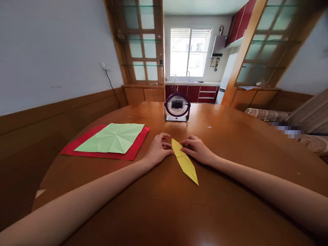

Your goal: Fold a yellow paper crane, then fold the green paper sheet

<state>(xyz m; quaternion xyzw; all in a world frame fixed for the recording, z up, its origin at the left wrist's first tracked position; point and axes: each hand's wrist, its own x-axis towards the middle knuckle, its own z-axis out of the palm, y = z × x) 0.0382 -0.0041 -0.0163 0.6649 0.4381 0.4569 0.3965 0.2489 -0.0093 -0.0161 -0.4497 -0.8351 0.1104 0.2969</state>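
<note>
Table (pixel 230 143): brown wood, fan (pixel 177 107) at far edge.
Left hand (pixel 158 149): pinching yellow paper (pixel 185 161).
Right hand (pixel 196 147): fingertips pressing paper's far end.

Beyond the yellow folded paper (pixel 185 160) stands a small fan (pixel 177 107); left lie paper sheets (pixel 110 140); tabletop (pixel 230 143) right of it lies bare.

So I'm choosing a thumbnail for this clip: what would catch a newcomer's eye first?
The yellow paper, folded to a long point, lies mid-table with the left hand and right hand pressing its far end from either side. To the left lies a creased green sheet on top of a red sheet. Beyond the hands, a small fan stands on the table.
</note>
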